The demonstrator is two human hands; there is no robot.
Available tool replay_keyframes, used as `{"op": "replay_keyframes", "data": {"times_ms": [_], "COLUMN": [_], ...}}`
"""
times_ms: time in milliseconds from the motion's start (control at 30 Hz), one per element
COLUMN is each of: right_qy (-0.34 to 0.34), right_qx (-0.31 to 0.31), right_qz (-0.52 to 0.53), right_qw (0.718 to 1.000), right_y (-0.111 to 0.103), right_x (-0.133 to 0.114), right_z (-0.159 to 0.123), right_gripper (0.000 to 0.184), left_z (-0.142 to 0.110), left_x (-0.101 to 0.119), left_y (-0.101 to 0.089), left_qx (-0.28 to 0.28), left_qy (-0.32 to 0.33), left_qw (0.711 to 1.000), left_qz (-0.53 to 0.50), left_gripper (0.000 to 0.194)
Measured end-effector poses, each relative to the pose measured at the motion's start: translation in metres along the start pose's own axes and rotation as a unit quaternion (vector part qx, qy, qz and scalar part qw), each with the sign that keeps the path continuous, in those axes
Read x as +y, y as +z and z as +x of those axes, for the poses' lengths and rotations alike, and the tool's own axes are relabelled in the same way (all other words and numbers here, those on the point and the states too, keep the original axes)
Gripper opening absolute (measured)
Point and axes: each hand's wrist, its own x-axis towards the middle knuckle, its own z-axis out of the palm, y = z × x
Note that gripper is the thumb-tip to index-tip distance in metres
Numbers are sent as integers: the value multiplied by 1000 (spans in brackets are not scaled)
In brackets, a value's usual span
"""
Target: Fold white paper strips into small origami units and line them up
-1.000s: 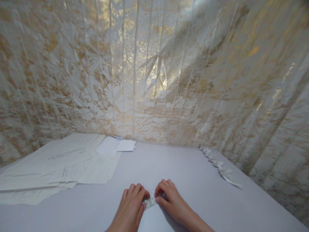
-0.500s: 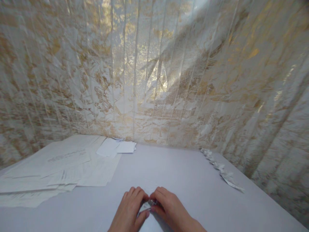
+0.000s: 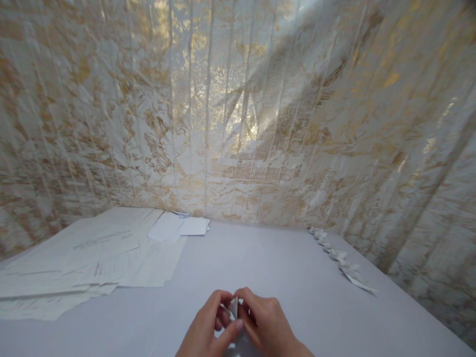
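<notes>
Between my two hands is a small piece of folded paper (image 3: 233, 307), whitish, with a pointed upright edge showing. My left hand (image 3: 215, 325) grips it from the left, thumb below and fingers curled behind. From the right, my right hand (image 3: 262, 317) pinches it with bent fingers close to the fold. Part of the paper is hidden by the fingers, so its full shape cannot be made out. Both hands are just above the pale tabletop (image 3: 238, 263), near its front.
Large printed sheets (image 3: 100, 253) lie overlapping on the left. Small white paper pieces (image 3: 193, 226) rest at the back, beside them. Along the right edge runs a row of folded paper shapes (image 3: 336, 254). A patterned gold-and-white curtain (image 3: 223, 124) hangs behind the table.
The paper has turned upright between the fingers. My left hand has shifted slightly right and its fingers have curled in behind the paper; my right hand stays close to its earlier place.
</notes>
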Motion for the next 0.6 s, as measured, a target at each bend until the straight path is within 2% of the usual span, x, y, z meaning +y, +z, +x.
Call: {"op": "replay_keyframes", "data": {"times_ms": [167,367,533,600], "right_qy": [-12,-94,-130,-142], "right_qx": [12,36,67,71], "right_qz": [53,145,185,185], "right_qw": [998,984,972,970], "right_y": [-2,-2,-3,-3], "right_x": [2,9,9,9], "right_z": [-3,-3,-1,-1], "right_gripper": [31,33,30,31], "left_z": [1,4,10,11], "left_x": [-3,-16,-27,-28], "left_y": [0,2,0,0], "left_qx": [-29,13,22,28], "left_qy": [1,-14,-56,-71], "left_qw": [995,982,953,949], "left_qz": [-91,-189,-296,-304], "left_gripper": [23,35,43,47]}}
